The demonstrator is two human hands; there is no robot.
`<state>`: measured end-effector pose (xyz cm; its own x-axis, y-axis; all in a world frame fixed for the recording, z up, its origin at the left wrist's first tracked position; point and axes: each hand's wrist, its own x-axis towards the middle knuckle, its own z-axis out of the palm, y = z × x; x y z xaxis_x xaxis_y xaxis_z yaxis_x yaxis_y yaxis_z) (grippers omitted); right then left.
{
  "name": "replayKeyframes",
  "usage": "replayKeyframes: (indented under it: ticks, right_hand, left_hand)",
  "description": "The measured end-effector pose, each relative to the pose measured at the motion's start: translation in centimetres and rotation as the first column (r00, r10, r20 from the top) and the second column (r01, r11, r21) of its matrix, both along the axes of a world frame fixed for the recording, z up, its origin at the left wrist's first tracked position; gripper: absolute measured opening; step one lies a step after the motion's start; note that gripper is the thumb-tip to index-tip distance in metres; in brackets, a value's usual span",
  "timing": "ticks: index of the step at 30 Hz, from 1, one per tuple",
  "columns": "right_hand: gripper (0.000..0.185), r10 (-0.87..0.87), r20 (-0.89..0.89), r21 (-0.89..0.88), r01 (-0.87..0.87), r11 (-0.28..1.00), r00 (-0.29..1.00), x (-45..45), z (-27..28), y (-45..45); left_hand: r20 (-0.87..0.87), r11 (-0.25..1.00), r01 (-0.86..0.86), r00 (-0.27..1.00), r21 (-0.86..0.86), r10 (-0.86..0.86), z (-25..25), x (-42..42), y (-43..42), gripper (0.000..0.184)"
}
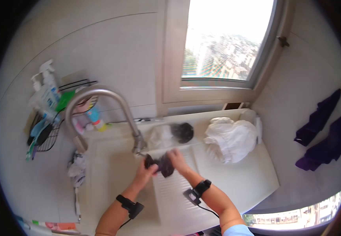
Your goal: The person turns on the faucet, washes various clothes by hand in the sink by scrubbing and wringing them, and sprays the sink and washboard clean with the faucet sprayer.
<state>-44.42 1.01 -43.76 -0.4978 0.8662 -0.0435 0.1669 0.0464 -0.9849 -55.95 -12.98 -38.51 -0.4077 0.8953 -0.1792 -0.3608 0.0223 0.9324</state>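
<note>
A small dark cloth (pixel 166 166), bunched up so that its kind cannot be made out, is stretched between my two hands. My left hand (pixel 143 174) is closed on its left end, thumb on top. My right hand (pixel 176 160) grips the other end and is slightly blurred. Both are above the ribbed washboard (pixel 177 196) of the white sink (pixel 111 165), just below the tip of the curved metal faucet (pixel 138 143). Behind my hands, a white bundle (pixel 160 136) and a dark round bundle (pixel 183 132) lie on the back ledge.
A heap of white cloth (pixel 232 138) lies on the counter at the right. Dark purple cloths (pixel 319 116) hang on the right wall. At the left, a wire rack (pixel 50 139) holds spray bottles (pixel 49 80) and brushes. A grey-white rag (pixel 77 169) hangs by the sink's left edge.
</note>
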Motion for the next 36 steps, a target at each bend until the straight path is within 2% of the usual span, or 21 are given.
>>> replayKeyframes:
  ticks: [1,2,3,5,6,8,10,12,14,17,20,22,23,24,25,27,30,31,32,34,36]
  right_hand:
    - [0.032,-0.058,-0.014,-0.057,0.057,0.997,0.998,1.2,2.4,2.4]
    - [0.039,-0.151,-0.047,0.135,0.156,0.978,0.987,2.4,1.4,5.8]
    - [0.049,-0.225,0.024,0.333,0.205,0.92,0.974,4.5,3.7,7.7]
    - [0.06,-0.528,0.46,0.76,-0.008,0.65,0.714,9.1,7.1,9.6]
    - [0.065,-0.574,0.631,0.726,-0.136,0.674,0.523,11.1,8.5,9.5]
    - [0.07,-0.613,0.741,0.67,-0.246,0.7,0.275,14.7,8.3,10.0]
    - [0.066,-0.652,0.721,0.693,-0.246,0.678,0.233,18.1,4.7,11.2]
    - [0.058,-0.634,0.694,0.713,-0.203,0.672,0.341,20.2,0.0,13.1]
    - [0.05,-0.575,0.679,0.699,-0.164,0.696,0.456,20.8,-0.2,11.4]
    - [0.041,-0.465,0.62,0.669,-0.117,0.734,0.632,19.2,2.1,6.1]
    - [0.042,-0.29,0.579,0.584,-0.139,0.8,0.762,15.0,3.3,-1.8]
    - [0.047,-0.121,0.552,0.536,-0.24,0.809,0.825,12.4,3.1,-5.9]
    - [0.049,0.011,0.412,0.503,-0.237,0.831,0.911,11.7,3.5,-7.2]
    - [0.05,0.138,0.246,0.469,-0.243,0.849,0.959,11.2,4.1,-8.2]
    - [0.047,0.297,0.124,0.297,-0.321,0.899,0.947,11.4,6.1,-7.4]
    - [0.04,0.303,0.158,0.106,-0.321,0.941,0.94,12.8,9.0,-3.5]
    - [0.042,-0.036,0.353,0.523,-0.165,0.836,0.935,15.3,6.2,7.7]
    - [0.056,-0.232,0.49,0.656,-0.181,0.733,0.84,16.1,4.9,11.4]
    - [0.07,-0.26,0.723,0.53,-0.273,0.803,0.64,16.6,5.3,14.8]
    - [0.078,-0.517,0.748,0.643,-0.261,0.72,0.416,17.5,6.2,17.5]
    - [0.074,-0.446,0.806,0.578,-0.353,0.736,0.389,18.9,5.9,20.8]
  left_hand:
    - [-0.323,0.995,-0.07,0.942,0.065,0.087,-1.1,-0.2,1.5,0.052]
    - [-0.605,0.98,-0.117,0.773,0.16,0.191,-2.1,-1.0,2.9,0.052]
    - [-0.796,0.989,-0.132,0.589,0.072,0.137,-1.1,-1.1,3.2,0.049]
    - [-0.993,0.97,-0.237,0.11,-0.06,-0.035,1.9,-1.9,3.2,0.043]
    - [-0.992,0.974,-0.196,0.084,-0.111,-0.096,0.9,-3.0,3.5,0.039]
    - [-0.975,0.968,-0.12,0.027,-0.221,-0.219,-2.4,-5.3,3.1,0.031]
    - [-0.982,0.98,-0.076,0.054,-0.184,-0.181,-3.5,-6.8,3.0,0.024]
    - [-0.988,0.989,-0.044,0.059,-0.143,-0.14,-3.8,-7.4,3.8,0.02]
    - [-0.993,0.993,-0.038,0.051,-0.112,-0.11,-3.8,-7.2,3.9,0.018]
    - [-0.969,0.956,-0.157,0.02,-0.246,-0.246,-2.7,-6.3,5.6,0.023]
    - [-0.971,0.959,-0.209,0.181,-0.193,-0.156,-2.1,-5.0,5.7,0.034]
    - [-0.963,0.966,-0.143,0.198,-0.215,-0.185,2.2,-1.1,4.9,0.046]
    - [-0.957,0.966,-0.113,0.206,-0.232,-0.205,3.7,0.7,4.5,0.051]
    - [-0.938,0.974,0.103,0.267,-0.202,-0.223,2.2,1.4,4.2,0.058]
    - [-0.914,0.939,0.31,0.319,-0.151,-0.252,0.2,2.2,3.5,0.065]
    - [-0.807,0.785,0.402,0.163,-0.472,-0.568,-1.0,5.1,1.7,0.073]
    - [-0.772,0.744,0.212,-0.221,-0.634,-0.596,1.0,8.6,-0.2,0.07]
    - [-0.767,0.733,0.229,-0.248,-0.64,-0.592,-0.1,8.4,-0.5,0.067]
    - [-0.76,0.722,0.243,-0.271,-0.648,-0.59,-1.9,8.2,-0.9,0.064]
    - [-0.799,0.749,0.281,-0.27,-0.599,-0.538,-3.9,7.1,-2.0,0.059]
    - [-0.873,0.807,0.333,-0.21,-0.488,-0.441,-5.3,4.6,-4.0,0.054]
